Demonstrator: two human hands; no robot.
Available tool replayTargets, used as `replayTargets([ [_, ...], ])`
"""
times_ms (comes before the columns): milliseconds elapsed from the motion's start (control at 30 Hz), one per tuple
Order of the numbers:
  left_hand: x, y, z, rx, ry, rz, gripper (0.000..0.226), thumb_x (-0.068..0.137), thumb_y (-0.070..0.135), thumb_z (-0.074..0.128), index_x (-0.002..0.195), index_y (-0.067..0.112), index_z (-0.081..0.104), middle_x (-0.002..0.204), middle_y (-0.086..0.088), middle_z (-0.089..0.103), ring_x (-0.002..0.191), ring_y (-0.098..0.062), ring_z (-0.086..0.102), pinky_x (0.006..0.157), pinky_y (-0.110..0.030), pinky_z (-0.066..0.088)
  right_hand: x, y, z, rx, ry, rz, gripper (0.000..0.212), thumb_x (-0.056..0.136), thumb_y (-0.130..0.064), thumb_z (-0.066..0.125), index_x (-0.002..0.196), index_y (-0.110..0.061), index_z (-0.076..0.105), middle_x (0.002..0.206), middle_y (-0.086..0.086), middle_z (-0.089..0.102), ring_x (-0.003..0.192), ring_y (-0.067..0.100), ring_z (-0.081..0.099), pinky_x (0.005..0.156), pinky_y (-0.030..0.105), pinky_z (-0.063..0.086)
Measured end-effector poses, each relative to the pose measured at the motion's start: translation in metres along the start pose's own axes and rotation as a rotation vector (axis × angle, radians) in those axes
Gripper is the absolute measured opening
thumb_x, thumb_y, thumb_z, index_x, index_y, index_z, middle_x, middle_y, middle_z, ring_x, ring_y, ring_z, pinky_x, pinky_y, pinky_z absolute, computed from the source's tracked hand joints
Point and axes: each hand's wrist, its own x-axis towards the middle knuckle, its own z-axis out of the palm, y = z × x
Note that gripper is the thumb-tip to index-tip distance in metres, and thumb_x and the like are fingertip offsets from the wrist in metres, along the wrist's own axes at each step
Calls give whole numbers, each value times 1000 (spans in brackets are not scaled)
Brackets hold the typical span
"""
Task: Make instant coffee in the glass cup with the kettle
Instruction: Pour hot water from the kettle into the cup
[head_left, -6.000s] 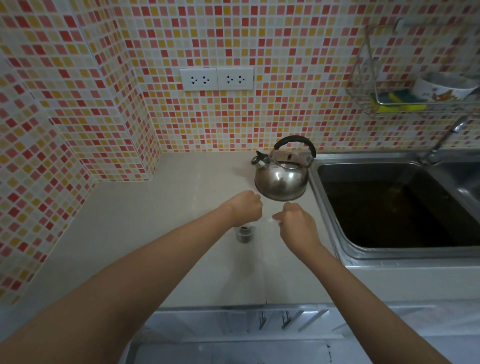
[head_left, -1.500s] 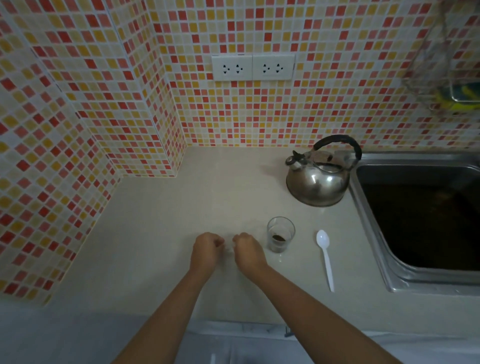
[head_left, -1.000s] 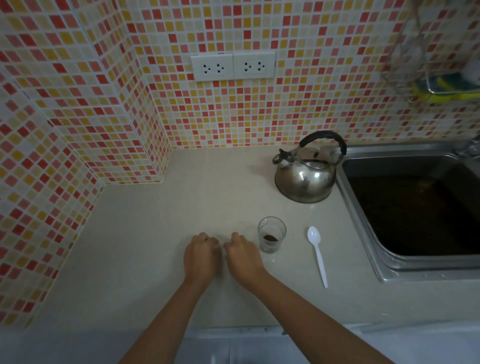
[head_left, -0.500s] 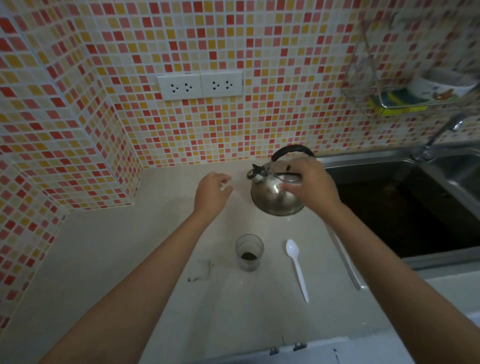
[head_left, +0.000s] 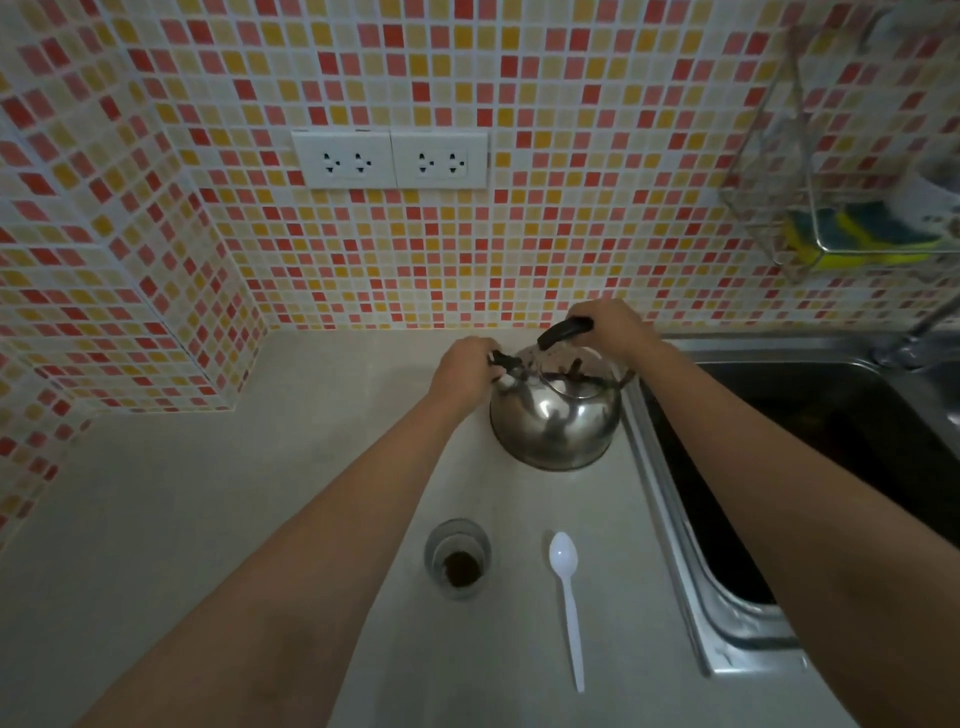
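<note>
Beige stone-look countertop (head_left: 218, 519) carries rounded steel kettle (head_left: 555, 421) beside sink, right hand (head_left: 613, 327) wrapped around its black handle, left hand (head_left: 464, 370) pinching the spout cap, fingertips hidden; nearer, small glass cup (head_left: 457, 558) holding dark granules, white plastic spoon (head_left: 568, 603) alongside.

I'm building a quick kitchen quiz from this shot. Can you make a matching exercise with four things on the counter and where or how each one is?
Things:
1. kettle
2. glass cup
3. white spoon
4. sponge

States:
A. lying flat, right of the cup
B. in the wire rack on the wall
C. dark coffee powder at the bottom
D. right hand on its black handle, left hand at its spout

Pairs: 1-D, 2-C, 3-A, 4-B
</note>
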Motion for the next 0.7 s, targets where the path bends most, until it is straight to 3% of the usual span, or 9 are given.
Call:
replayTargets([
  [167,1,2,-6,39,-38,-6,17,88,14,65,101,5,71,98,-13,62,95,-30,62,78,-30,43,-8,2,-11,132,-39,-98,32,79,-6,71,110,-12,68,106,10,70,100,25,61,89,36,47],
  [367,-22,8,-34,23,-50,86,26,86,10,67,111,2,70,109,-19,65,102,-32,61,89,-34,48,-31,-15,-30,138,34,-217,29,76,-15,75,104,-22,72,101,2,74,92,18,64,83,36,51],
  [533,-56,19,-66,-97,-53,119,33,80,9,74,112,1,71,107,-17,71,98,-27,66,85,-26,49,-58,-38,-56,67,47,-281,28,73,-25,77,99,-34,72,94,-8,75,82,10,64,75,34,54],
  [700,-93,33,-87,-79,-112,127,38,78,10,77,114,0,70,113,-17,72,104,-26,66,89,-21,46,-90,-64,-67,-20,35,-354,30,71,-27,78,99,-34,72,91,-11,74,79,8,64,68,27,51],
])
